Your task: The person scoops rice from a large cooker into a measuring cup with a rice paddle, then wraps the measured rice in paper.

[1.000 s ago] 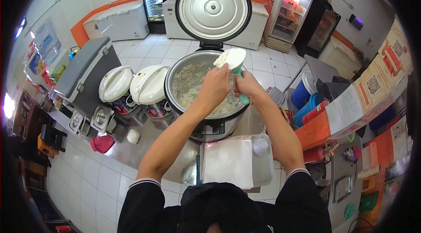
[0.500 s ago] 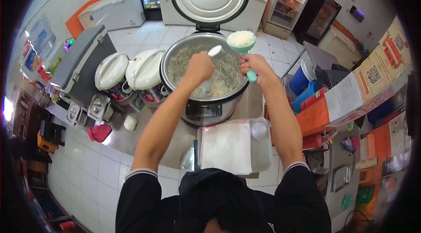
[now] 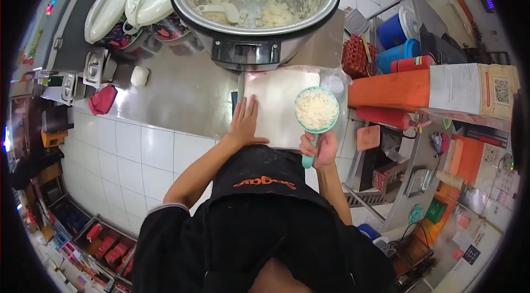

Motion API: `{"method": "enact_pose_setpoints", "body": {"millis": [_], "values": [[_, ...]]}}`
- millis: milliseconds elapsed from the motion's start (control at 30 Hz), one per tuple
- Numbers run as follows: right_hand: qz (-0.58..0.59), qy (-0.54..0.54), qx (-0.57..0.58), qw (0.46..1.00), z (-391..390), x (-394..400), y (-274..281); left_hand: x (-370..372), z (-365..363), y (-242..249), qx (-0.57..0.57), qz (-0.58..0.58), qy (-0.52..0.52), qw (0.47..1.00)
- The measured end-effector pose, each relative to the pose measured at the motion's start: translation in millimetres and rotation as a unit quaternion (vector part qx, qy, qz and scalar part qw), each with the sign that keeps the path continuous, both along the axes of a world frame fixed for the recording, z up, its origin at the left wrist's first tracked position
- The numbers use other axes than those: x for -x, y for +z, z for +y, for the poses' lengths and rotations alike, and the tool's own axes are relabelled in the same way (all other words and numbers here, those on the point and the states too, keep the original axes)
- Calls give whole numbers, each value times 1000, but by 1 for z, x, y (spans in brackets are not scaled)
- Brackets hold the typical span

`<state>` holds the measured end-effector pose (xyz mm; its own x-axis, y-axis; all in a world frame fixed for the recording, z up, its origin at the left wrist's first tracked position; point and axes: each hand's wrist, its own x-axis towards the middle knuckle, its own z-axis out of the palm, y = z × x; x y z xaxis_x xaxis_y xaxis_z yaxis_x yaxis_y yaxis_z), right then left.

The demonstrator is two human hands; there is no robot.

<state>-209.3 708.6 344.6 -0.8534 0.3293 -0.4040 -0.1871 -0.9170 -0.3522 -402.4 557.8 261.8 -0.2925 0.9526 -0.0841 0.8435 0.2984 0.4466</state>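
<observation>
Metal countertop (image 3: 176,89) shines above a white tiled floor (image 3: 132,152). The right hand (image 3: 324,149) is closed around the handle of a green scoop (image 3: 308,161), its cup full of white rice (image 3: 317,108) and held over the right part of the white paper sheets (image 3: 276,100). The left hand (image 3: 244,123) is open, fingers spread, lying on the sheets' left edge. Just beyond the sheets stands a big open cooker (image 3: 245,50), with more rice and a white paddle (image 3: 231,12) inside. Left of it are two lidded pots (image 3: 117,39); farther left, a red cloth (image 3: 103,100) lies near the counter's edge.
</observation>
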Motion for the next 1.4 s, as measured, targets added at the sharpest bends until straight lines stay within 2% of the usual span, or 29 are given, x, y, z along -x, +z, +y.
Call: {"method": "enact_pose_setpoints", "body": {"millis": [33, 67, 100, 133, 167, 200, 233, 267, 333, 367, 433, 467, 533, 600, 633, 667, 733, 767, 833, 867, 933, 967, 1033, 1100, 1167, 1333, 1400], "values": [[-2, -35, -137, 990, 0, 5, 10, -6, -6, -8, 65, 86, 10, 994], [-4, -66, -271, 960, -3, 12, 24, -8, -7, -10, 67, 80, 9, 994], [-107, -126, -364, 917, -9, 20, 41, -6, -6, -10, 100, 80, 2, 992], [-109, -123, -361, 918, -12, 19, 33, -4, -6, -11, 134, 82, -4, 988], [-123, -155, -533, 823, -15, 16, 17, -2, -7, -11, 129, 65, -4, 989], [-130, -181, -685, 694, -16, 12, -4, -2, -8, -11, 131, 65, -3, 989], [-187, -222, -787, 545, -16, 4, -37, -2, -9, -11, 124, 60, -1, 990], [-187, -220, -788, 544, -16, 3, -54, -2, -9, -11, 117, 56, 2, 992], [-273, 47, -857, 435, -22, 7, -71, -2, -9, -10, 113, 48, 5, 992], [-269, 50, -858, 435, -28, 7, -67, -4, -11, -9, 110, 43, 8, 993], [-363, 212, -787, 451, -34, 16, -50, -7, -14, -6, 117, 41, 14, 992], [-353, 213, -791, 452, -32, 23, -39, -8, -17, -4, 125, 41, 14, 991], [-241, -122, -815, 513, -28, 33, -6, -14, -28, -2, 101, 51, 33, 993], [-131, -235, -830, 488, 0, 65, 33, -21, -38, -8, 7, -29, 30, 999], [-110, -226, -795, 552, 10, 83, 62, -22, -42, -6, 8, -29, 24, 999], [-107, -207, -778, 583, 21, 104, 97, -21, -47, -3, -2, -74, -7, 997], [-43, -143, -682, 716, 37, 144, 152, -16, -55, -2, -9, -118, -43, 992], [-46, -147, -681, 716, 46, 154, 169, -12, -57, -6, -32, -130, -69, 989], [6, -79, -629, 773, 58, 167, 190, -11, -58, -6, -57, -140, -91, 984], [10, -77, -630, 773, 60, 162, 185, -12, -57, -4, -61, -151, -69, 984], [-2, -276, -769, 577, 54, 141, 157, -12, -56, -4, -64, -162, -38, 984], [13, -279, -748, 602, 40, 126, 143, -13, -55, -5, -69, -160, -17, 985], [-42, -110, -763, 636, 22, 81, 81, -19, -55, -2, -72, -160, 11, 984], [-156, 128, -735, 647, 7, 36, 21, -15, -48, 9, -51, -206, 37, 976], [-168, 181, -845, 475, 0, -1, -29, -13, -44, 16, -55, -207, 46, 976], [-174, 263, -816, 485, 12, -26, -57, -6, -29, 29, -28, -259, 62, 963], [-162, 297, -804, 490, 18, -29, -64, -3, -24, 37, -16, -308, 104, 946]]}}
